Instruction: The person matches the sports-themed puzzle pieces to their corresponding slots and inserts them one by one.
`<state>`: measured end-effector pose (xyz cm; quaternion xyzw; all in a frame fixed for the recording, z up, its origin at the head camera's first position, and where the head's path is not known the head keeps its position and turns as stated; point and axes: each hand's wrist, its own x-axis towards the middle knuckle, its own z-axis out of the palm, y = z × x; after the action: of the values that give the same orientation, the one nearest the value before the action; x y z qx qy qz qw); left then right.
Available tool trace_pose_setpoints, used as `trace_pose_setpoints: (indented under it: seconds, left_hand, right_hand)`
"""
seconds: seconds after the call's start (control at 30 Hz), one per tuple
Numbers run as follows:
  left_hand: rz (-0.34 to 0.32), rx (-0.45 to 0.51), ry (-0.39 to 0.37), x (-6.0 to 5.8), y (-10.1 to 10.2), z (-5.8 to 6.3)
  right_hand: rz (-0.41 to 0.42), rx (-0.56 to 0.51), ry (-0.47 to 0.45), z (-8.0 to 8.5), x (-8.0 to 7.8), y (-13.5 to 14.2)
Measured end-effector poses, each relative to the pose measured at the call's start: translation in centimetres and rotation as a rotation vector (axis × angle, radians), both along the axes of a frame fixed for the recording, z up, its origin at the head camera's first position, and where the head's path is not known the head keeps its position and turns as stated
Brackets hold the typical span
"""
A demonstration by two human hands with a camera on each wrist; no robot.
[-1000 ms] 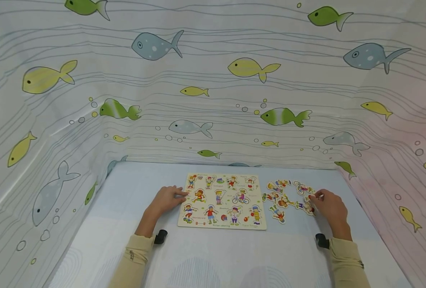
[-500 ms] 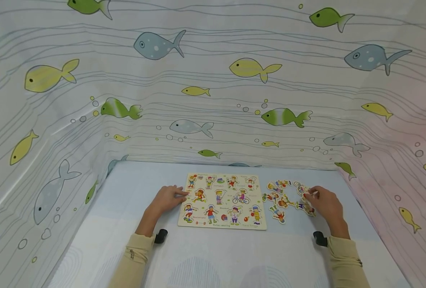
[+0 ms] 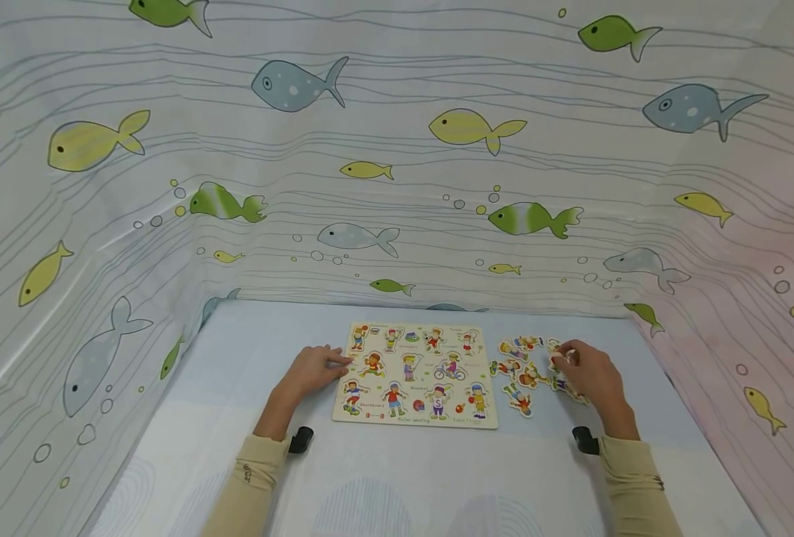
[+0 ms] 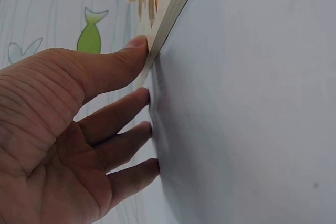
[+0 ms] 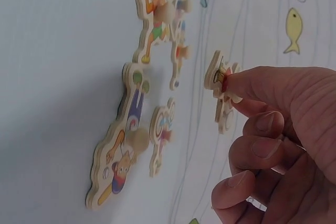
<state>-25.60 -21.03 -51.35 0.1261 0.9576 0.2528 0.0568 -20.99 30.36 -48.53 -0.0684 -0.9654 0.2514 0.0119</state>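
The wooden puzzle board (image 3: 341, 412) lies flat on the table, printed with children at sports. At its left edge my left hand (image 3: 313, 371) rests with fingers extended; in the left wrist view the thumb (image 4: 137, 45) touches the board's edge and the fingertips meet the tabletop. My right hand (image 3: 595, 377) is over the loose pieces to the right. Between thumb and forefinger it pinches a small wooden puzzle piece (image 5: 224, 95) by its knob, off the table. Below it lie a baseball-player piece (image 5: 123, 156) with a round knob and a cyclist piece (image 5: 161, 132).
Several other loose puzzle pieces (image 3: 519, 400) lie clustered between the board and my right hand. A fish-patterned curtain (image 3: 424, 246) surrounds the table (image 3: 397, 462) at the back and sides. Each wrist bears a small black camera (image 3: 301, 440).
My right hand has moved left and slightly away from me over the loose pieces, still pinching the puzzle piece. My left hand and the board have stayed in place.
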Motion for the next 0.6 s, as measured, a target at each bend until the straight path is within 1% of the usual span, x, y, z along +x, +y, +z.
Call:
trace_pose_setpoints:
  seconds: [0.23, 0.5, 0.6]
  left_hand:
    - [0.005, -0.003, 0.002, -0.1, -0.1, -0.2]
    - [0.007, -0.006, 0.003, 0.0, -0.1, -0.1]
    - [0.005, -0.005, 0.008, 0.1, 0.0, 0.0]
  right_hand:
    - [0.042, -0.007, 0.010, -0.3, -0.4, -0.9]
    - [0.071, -0.001, 0.047, -0.9, -1.2, -1.9]
    - [0.078, 0.003, 0.047, -0.9, -1.4, -2.3]
